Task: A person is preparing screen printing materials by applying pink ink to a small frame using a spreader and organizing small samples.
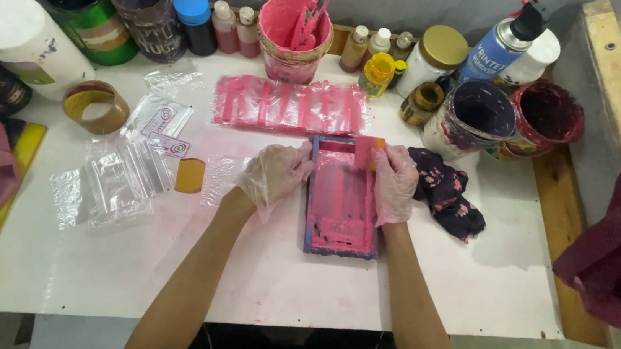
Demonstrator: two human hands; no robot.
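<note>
A small screen-printing frame (339,241) with a blue rim and pink ink across its mesh lies flat on the white table (467,291). My left hand (274,173), in a clear plastic glove, presses on the frame's left edge. In a matching glove, my right hand (393,183) grips a small pink-smeared squeegee (366,151) at the frame's far end. Just beyond the frame lies a row of clear bags printed pink (291,105).
Ink pots, small bottles and a spray can (503,42) line the back; a pink bucket (289,34) holds sticks. Clear bags (114,177) and a tape roll (96,106) lie left. A dark stained rag (447,193) lies right, beside a wooden rail (564,216).
</note>
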